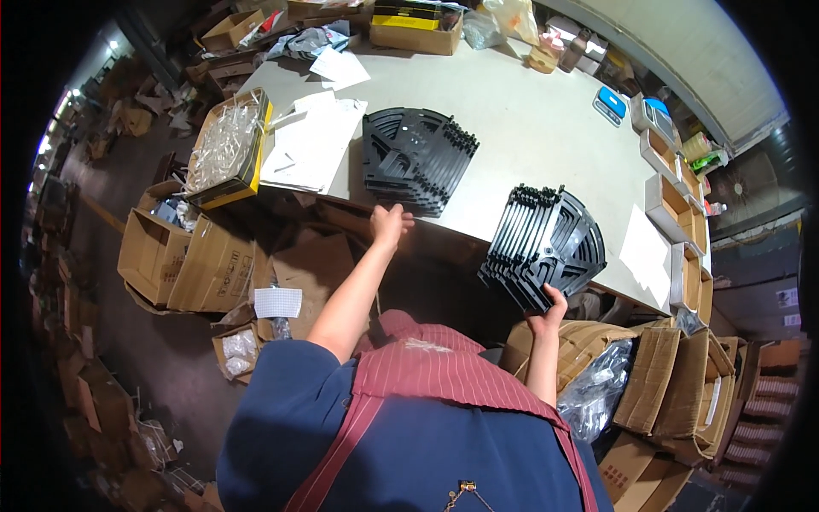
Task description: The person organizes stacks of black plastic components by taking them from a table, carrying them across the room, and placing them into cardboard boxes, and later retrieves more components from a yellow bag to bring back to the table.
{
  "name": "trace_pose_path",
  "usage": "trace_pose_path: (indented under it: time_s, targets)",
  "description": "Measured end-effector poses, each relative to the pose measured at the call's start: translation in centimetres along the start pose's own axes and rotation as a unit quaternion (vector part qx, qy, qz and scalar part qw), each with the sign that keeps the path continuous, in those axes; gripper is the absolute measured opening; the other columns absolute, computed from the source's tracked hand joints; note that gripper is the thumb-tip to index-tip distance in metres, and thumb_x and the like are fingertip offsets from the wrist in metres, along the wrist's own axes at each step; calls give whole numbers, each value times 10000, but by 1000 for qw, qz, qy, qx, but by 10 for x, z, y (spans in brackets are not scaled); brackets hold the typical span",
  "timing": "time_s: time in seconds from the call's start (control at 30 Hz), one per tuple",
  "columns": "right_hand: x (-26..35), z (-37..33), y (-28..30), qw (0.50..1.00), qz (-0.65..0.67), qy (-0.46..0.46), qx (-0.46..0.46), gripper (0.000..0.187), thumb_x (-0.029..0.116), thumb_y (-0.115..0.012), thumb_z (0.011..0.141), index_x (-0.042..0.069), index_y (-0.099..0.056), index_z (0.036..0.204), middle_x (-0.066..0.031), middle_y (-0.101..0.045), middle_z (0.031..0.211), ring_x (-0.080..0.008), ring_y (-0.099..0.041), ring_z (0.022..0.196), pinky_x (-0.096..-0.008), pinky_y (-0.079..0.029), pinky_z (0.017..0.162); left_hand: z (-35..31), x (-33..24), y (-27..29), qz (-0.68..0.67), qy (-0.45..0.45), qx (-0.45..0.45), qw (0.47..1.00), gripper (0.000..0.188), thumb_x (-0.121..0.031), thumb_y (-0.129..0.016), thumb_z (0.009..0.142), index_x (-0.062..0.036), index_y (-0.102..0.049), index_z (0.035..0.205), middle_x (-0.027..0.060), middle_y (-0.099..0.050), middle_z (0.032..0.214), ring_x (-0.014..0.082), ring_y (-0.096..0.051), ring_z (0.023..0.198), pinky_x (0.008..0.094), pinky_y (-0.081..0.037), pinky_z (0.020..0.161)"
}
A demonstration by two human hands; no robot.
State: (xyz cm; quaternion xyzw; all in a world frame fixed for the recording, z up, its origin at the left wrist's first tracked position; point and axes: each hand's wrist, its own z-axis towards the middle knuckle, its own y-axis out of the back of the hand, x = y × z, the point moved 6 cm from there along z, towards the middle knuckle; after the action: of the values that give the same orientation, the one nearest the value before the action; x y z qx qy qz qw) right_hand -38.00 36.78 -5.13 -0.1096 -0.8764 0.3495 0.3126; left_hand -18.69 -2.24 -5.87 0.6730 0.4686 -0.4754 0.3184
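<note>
Two stacks of black, fan-shaped plastic parts with slots and ribbed edges lie at the near side of the table. My left hand (390, 227) is at the table's front edge, just below the left stack (414, 158). Its fingers are curled together, and whatever may be in them is hidden. The right stack (550, 243) is fanned out and reaches past the table's near edge. My right hand (548, 314) grips its lower corner, with the thumb along the edge and the other fingers mostly hidden.
White paper sheets (316, 141) and a box of clear plastic strips (226, 149) are left of the stacks. Small open cardboard boxes (670, 209) line the right edge, near a blue device (610, 104). Large cartons (192, 256) stand below left, others (674, 380) below right.
</note>
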Motion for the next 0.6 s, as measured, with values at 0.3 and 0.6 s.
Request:
trace_pose_path:
  time_s: [0.3, 0.6]
  targets:
    - [3, 1, 3, 1000, -13, -3, 5, 293, 191, -626, 820, -16, -661, 1024, -159, -703, 1045, -340, -664, 962, -447, -519, 914, -46, 20, 45, 12, -28, 32, 999, 213, -163, -577, 906, 43, -529, 886, 137, -692, 783, 212, -718, 680, 257, -508, 540]
    - [8, -3, -4, 999, -11, 29, -17, 235, 159, -622, 814, -3, -660, 980, -154, -703, 996, -337, -670, 909, -450, -539, 874, -55, -12, 75, -214, 137, 269, 929, 615, -557, -667, 863, -113, -579, 1279, 106, -624, 1268, 249, -482, 1294, 662, -295, 1048]
